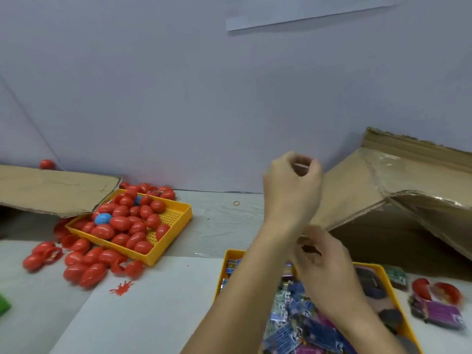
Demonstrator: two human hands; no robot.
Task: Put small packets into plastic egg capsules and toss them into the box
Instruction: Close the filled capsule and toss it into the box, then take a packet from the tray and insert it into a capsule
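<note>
My left hand [293, 185] is raised in front of the flap of the cardboard box [362, 180], fingers curled; its fingertips pinch a thin pale strip [302, 166], too small to identify. Lower down, my right hand [324, 259] hovers over the yellow tray of small packets [390, 284], its blurred fingers curled round a small dark item [309, 249], apparently a packet. Blue and purple packets [293, 318] fill that tray. Red egg capsules [122, 223], with two blue ones among them, lie in a second yellow tray [176, 223] at the left.
More red capsules and halves [84, 264] are scattered in front of the left tray. A cardboard sheet [51, 190] overhangs that tray. Open red capsule halves [434, 290] and purple packets [439, 312] lie at the right. A rubber band [237, 203] lies near the wall.
</note>
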